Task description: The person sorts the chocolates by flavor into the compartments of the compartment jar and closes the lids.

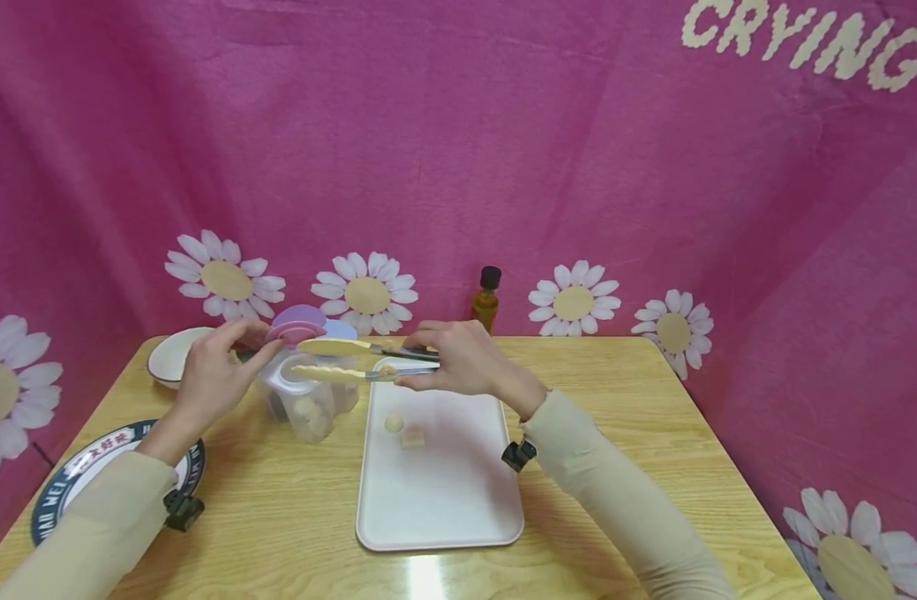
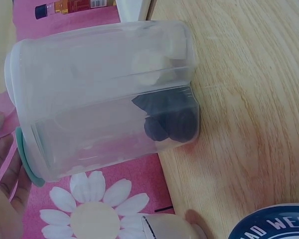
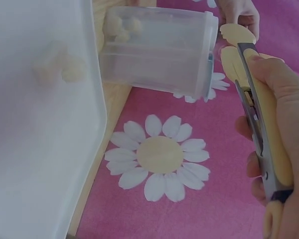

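A see-through container point(image 1: 310, 408) with several compartments stands left of a white tray point(image 1: 443, 500). Pale round pieces point(image 1: 308, 417) lie in its near compartment; dark pieces point(image 2: 174, 119) show in another. My left hand point(image 1: 217, 362) pinches the raised pink lid point(image 1: 299, 323) at the container's top. With my right hand point(image 1: 466, 358) I grip yellow-tipped tongs point(image 1: 402, 373), held sideways. Their jaws are spread over the container's mouth, and nothing shows between them. One round pale piece point(image 1: 394, 422) and one squarish pale piece point(image 1: 413, 438) lie on the tray.
Behind my left hand sits a white bowl point(image 1: 175, 357). A plate with a dark lettered rim point(image 1: 52, 500) is partly under my left forearm. A bottle with a black cap point(image 1: 486, 300) stands behind the tray, before a pink daisy-print cloth point(image 1: 458, 167).
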`<state>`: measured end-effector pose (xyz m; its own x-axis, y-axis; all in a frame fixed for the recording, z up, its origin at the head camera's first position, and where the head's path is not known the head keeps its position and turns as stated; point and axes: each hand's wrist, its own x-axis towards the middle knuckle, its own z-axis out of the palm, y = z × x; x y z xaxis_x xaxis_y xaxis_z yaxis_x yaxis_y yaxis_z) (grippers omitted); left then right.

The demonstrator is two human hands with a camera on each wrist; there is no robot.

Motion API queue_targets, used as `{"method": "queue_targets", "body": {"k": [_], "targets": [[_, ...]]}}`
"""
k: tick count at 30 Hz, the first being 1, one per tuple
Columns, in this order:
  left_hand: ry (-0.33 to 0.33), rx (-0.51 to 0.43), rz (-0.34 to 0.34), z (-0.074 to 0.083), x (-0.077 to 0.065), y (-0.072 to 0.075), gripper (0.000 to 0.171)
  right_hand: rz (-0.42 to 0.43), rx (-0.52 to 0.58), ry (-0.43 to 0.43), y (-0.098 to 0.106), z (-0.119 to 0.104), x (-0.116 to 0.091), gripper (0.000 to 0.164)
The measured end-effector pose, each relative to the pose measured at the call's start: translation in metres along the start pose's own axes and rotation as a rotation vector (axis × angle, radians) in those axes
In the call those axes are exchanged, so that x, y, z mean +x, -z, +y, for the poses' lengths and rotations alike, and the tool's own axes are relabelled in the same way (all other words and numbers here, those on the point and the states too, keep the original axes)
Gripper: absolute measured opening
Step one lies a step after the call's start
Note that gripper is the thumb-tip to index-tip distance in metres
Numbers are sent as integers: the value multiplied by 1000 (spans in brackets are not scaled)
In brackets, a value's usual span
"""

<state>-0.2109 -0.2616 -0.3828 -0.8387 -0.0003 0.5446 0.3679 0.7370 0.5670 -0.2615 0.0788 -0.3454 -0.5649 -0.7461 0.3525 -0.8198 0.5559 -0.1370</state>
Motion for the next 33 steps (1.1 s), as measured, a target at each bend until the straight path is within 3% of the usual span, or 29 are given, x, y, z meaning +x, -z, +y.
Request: {"method": "queue_targets", "body": {"k": [8, 21, 33], "targets": [[0, -1, 5, 0, 0, 1, 22, 19, -43, -3, 8, 6, -20, 46], [14, -6, 6, 2, 0, 1, 22, 23, -53, -27, 14, 29, -82, 53], [20, -3, 4, 1, 0, 1, 23, -80, -101, -92, 0, 41, -127, 50]]}}
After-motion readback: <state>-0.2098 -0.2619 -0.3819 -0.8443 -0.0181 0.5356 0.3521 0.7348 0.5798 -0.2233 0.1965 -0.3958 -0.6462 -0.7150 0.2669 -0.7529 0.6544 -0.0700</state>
